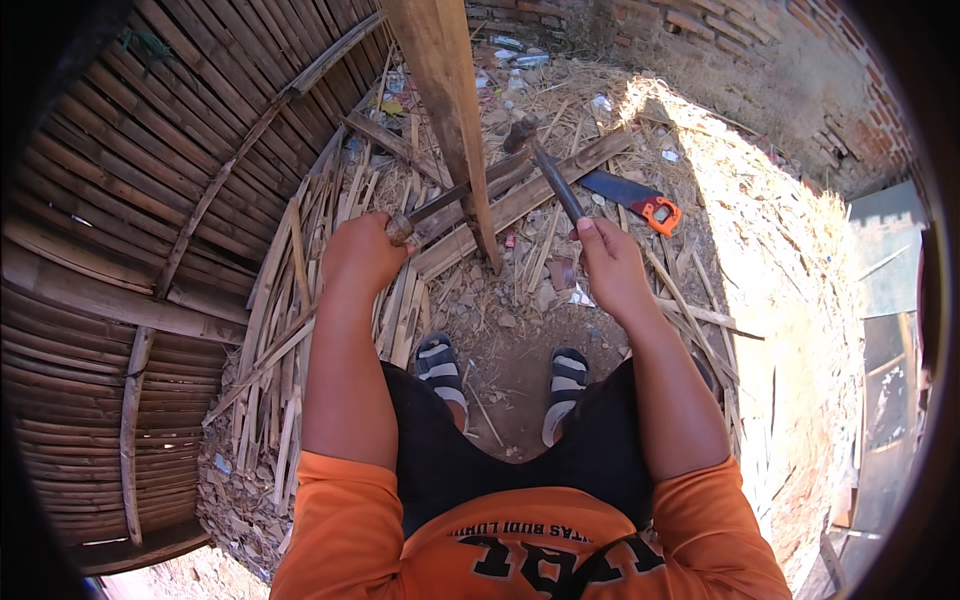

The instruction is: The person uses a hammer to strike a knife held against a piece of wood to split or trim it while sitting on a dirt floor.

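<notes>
My left hand is closed round the wooden handle of a chisel. The chisel's flat metal blade points up to the right, its tip at the upright wooden post; whether it bites into the wood I cannot tell. In my right hand is a hammer, gripped low on its dark handle. The rusty hammer head is raised to the right of the post, apart from the chisel. Behind the post, wooden beams lie across one another on the ground.
A handsaw with an orange handle lies right of the beams. Split bamboo strips are heaped at left beside a slatted bamboo wall. Litter and straw cover the ground toward a brick wall. My sandalled feet stand on bare earth.
</notes>
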The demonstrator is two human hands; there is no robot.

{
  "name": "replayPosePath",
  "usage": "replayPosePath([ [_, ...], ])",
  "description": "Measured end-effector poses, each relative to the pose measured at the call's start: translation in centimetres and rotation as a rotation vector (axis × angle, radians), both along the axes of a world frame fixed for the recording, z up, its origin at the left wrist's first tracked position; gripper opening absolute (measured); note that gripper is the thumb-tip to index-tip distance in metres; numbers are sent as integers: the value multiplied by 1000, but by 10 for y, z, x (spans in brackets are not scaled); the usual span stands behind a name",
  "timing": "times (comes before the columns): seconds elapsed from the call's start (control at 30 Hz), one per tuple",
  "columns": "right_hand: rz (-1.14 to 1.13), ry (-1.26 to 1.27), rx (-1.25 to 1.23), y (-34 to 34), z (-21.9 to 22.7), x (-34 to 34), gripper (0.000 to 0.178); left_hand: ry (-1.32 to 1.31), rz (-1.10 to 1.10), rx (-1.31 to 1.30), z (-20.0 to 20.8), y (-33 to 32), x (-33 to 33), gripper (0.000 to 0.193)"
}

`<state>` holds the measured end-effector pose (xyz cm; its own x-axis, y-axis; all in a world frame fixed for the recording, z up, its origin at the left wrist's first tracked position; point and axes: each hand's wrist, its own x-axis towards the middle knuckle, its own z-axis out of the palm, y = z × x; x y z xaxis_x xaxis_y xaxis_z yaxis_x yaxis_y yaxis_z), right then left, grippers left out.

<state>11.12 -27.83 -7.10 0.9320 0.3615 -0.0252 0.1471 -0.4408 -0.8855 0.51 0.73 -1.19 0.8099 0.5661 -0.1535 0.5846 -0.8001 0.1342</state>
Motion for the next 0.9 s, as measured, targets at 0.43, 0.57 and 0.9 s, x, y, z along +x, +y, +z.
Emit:
replayPosePath([
  [0.43, -51, -66, 115, 3, -10, -4, 47, -20, 18, -7, -5, 5, -1, 46],
  [0.57, -23, -122, 270, 7, 5, -8, 46, -59, 7, 4, -12, 4, -2, 43],
  [0.9, -14, -137, 161, 6, 9, -16, 46, -24, 2, -2, -10, 1, -1, 44],
])
